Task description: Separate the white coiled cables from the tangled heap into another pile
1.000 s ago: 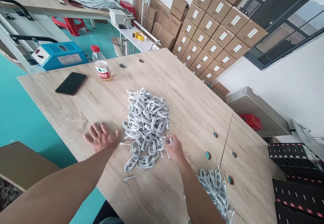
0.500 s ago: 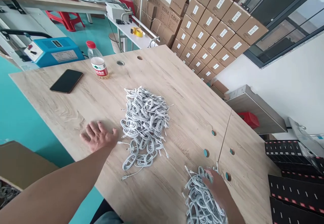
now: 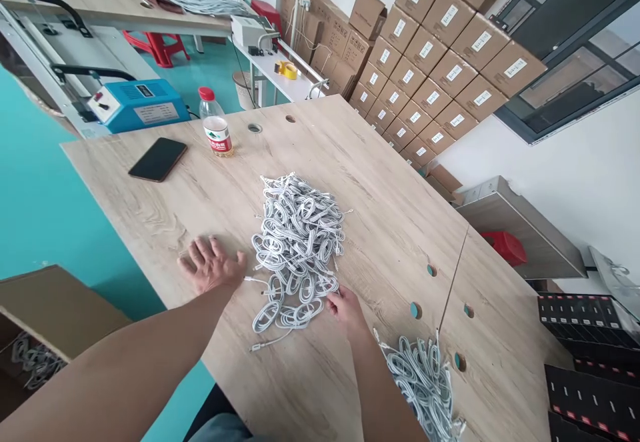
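Note:
A pile of coiled white cables (image 3: pixel 300 229) lies on the wooden table, with a few looser coils at its near end. My right hand (image 3: pixel 345 307) is at the lower right edge of this pile, fingers curled and pinched at the edge of one coiled cable (image 3: pixel 327 287). Flat on the tabletop left of the pile rests my left hand (image 3: pixel 213 267), fingers spread, with nothing in it. A second heap of coiled cables (image 3: pixel 423 382) sits near the table's front edge, partly behind my right forearm.
On the table (image 3: pixel 390 195) are a black phone (image 3: pixel 158 159) and a bottle with a red cap (image 3: pixel 217 125). A cardboard box (image 3: pixel 60 309) holding cables stands at lower left. Several round holes pierce the tabletop. Stacked cartons (image 3: pixel 450 72) rise behind; black boxes (image 3: pixel 580 322) stand right.
My right hand has left the near-right heap and moved left to the edge of the central pile. The left hand stays flat on the table. The view has shifted slightly.

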`<state>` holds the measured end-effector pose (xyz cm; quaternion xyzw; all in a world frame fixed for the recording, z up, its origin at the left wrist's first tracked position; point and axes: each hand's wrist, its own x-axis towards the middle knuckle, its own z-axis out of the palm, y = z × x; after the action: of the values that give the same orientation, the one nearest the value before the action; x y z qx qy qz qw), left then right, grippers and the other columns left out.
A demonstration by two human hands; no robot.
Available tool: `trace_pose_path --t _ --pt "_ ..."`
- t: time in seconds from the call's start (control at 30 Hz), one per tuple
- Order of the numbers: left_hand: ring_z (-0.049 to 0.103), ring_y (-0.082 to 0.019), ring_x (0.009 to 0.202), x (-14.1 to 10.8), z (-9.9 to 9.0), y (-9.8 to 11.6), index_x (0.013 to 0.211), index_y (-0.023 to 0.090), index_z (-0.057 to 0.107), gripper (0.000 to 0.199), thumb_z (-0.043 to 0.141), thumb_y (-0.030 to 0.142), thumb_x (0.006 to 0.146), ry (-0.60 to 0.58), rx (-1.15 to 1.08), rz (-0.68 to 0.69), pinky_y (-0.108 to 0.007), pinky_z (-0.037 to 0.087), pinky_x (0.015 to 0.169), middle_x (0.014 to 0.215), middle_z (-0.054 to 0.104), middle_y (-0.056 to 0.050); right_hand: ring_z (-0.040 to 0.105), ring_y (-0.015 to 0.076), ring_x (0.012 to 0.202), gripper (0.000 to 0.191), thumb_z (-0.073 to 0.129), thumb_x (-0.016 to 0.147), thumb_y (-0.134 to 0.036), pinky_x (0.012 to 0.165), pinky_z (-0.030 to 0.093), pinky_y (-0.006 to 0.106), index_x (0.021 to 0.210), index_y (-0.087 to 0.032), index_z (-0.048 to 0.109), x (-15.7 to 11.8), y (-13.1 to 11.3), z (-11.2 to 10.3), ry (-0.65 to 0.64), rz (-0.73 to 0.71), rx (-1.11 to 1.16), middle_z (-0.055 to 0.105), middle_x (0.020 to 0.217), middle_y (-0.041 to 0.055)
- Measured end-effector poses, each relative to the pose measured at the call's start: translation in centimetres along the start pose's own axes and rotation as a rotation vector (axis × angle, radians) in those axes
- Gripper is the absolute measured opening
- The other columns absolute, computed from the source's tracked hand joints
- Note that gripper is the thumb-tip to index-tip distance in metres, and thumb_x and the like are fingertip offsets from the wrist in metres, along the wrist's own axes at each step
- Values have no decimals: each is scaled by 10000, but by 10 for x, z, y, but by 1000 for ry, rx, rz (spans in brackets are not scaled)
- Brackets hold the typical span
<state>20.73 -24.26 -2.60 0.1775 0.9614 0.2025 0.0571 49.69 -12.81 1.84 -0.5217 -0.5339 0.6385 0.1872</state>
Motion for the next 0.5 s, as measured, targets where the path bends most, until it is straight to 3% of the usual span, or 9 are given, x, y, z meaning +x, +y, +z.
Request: trace_pose_path --t 0.13,0.33,0.4,0.5 --pt "54 -355 1601 -1 0 1 1593 43 260 843 362 551 928 14 -4 16 -593 -16 1287 1690 196 -266 484 104 614 397 868 546 -397 610 397 236 845 -185 715 -27 -10 -32 51 40 218 567 655 -56" --pt "69 -369 1589 1 0 2 1571 29 248 815 371 525 937 45 -16 55 -632 24 1276 1684 192 -267 494 118 616 503 944 505 -485 594 418 247 855 -171 766 -72 -18 -71 123 19 241 595 655 -20" --pt "76 -381 1585 3 2 2 1555 28 261 805 404 508 924 34 -14 40 -650 35 1271 1690 175 -269 517 134 631 522 913 560 -555 609 439 262 884 -172 770 -93 -14 -96 130 -6 174 603 662 -7" --pt "91 -373 1586 6 6 0 1555 71 258 800 444 510 913 29 -9 14 -644 42 1277 1703 175 -242 614 198 689 481 802 674 -605 671 510 322 907 -185 768 -126 1 -156 204 17 -115 669 710 38"
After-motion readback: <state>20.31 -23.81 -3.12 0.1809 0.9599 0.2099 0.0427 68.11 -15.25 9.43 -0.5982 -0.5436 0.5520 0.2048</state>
